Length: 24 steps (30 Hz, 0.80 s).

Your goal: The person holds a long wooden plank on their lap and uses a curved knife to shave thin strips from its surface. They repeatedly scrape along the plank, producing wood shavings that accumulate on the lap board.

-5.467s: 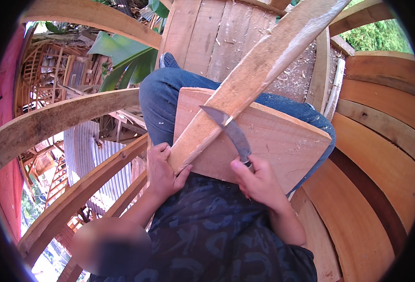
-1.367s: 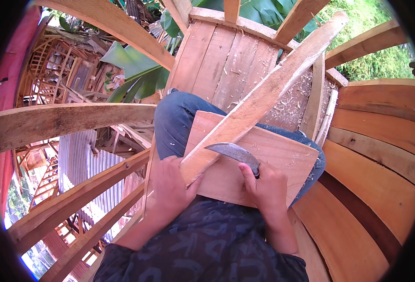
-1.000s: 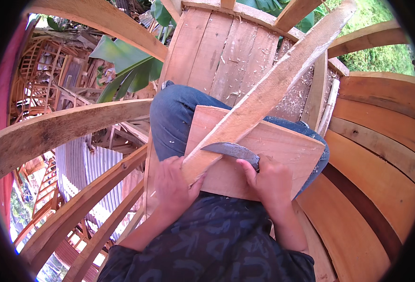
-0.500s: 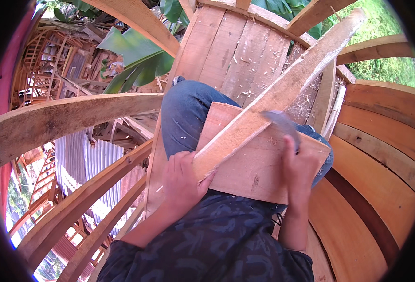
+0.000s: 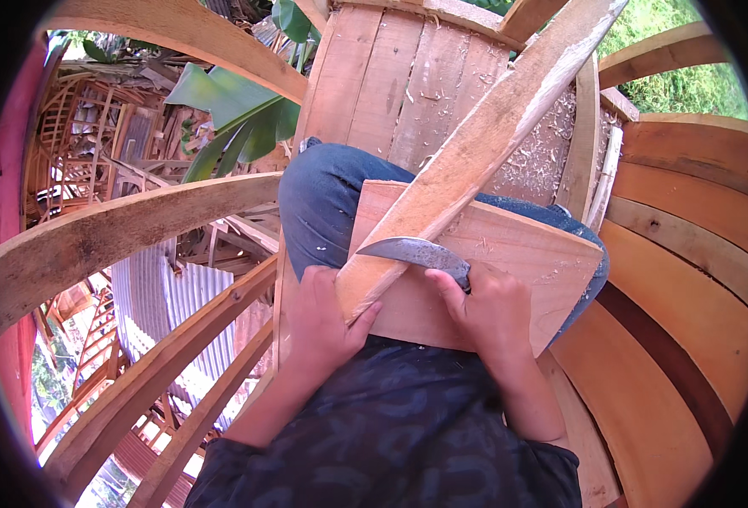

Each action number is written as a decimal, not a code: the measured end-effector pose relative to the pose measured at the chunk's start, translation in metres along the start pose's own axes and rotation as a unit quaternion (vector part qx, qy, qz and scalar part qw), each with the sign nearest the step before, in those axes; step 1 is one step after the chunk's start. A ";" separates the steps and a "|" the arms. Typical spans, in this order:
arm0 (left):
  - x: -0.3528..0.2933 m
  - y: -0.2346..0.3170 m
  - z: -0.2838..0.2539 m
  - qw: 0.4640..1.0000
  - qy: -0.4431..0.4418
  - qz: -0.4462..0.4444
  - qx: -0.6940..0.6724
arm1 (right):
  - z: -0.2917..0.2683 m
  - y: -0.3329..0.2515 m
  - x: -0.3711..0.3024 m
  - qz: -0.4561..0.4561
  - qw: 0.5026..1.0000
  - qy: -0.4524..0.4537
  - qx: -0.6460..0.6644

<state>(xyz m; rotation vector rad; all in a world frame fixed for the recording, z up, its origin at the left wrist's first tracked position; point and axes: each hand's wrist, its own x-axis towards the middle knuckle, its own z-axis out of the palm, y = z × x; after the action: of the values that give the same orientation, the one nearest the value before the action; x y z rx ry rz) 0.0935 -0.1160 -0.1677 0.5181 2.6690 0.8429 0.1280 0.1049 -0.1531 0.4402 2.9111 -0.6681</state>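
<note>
Closed around the near end of a long wooden plank (image 5: 467, 161) is my left hand (image 5: 325, 320). The plank slants up and away to the right, with a pale, freshly cut edge. In my right hand (image 5: 494, 315) is a knife with a curved grey blade (image 5: 421, 252); its handle is mostly hidden by my fingers. The blade lies across the plank, just beyond my left hand, its tip pointing left. A flat, wide board (image 5: 526, 254) rests over my lap beneath the plank, on my jeans (image 5: 319, 203).
Planked flooring (image 5: 391, 76) with scattered wood shavings (image 5: 543, 157) stretches ahead. Curved ribs (image 5: 128, 207) rise on the left, and lapped side planks (image 5: 670, 262) wall the right. Beyond the left side lie corrugated metal sheets (image 5: 179, 296), timber scraps and a banana leaf (image 5: 238, 114).
My right hand has moved the knife left and nearer to me, from the plank's right edge to across its near end. The plank has shifted slightly; my left hand keeps its hold.
</note>
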 end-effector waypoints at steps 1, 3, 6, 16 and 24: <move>0.001 0.000 0.000 1.000 -0.006 -0.002 -0.002 | 0.000 -0.001 0.002 0.003 1.000 -0.009 -0.003; 0.002 0.000 -0.004 1.000 -0.015 -0.013 -0.003 | -0.004 0.001 0.009 -0.019 1.000 0.001 -0.020; 0.003 0.002 -0.007 0.999 -0.034 -0.035 -0.018 | -0.009 0.007 0.015 -0.025 0.998 -0.002 -0.055; -0.003 -0.011 -0.006 0.998 -0.056 -0.021 -0.023 | -0.081 0.128 0.038 0.284 0.942 0.179 0.009; 0.010 0.004 -0.016 0.994 -0.079 -0.062 -0.051 | -0.018 0.016 -0.003 0.057 0.998 0.024 0.012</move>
<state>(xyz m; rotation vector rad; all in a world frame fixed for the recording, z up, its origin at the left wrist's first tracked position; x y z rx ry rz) 0.0801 -0.1165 -0.1545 0.3734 2.4726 0.8581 0.1352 0.1260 -0.1427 0.6274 2.8986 -0.6846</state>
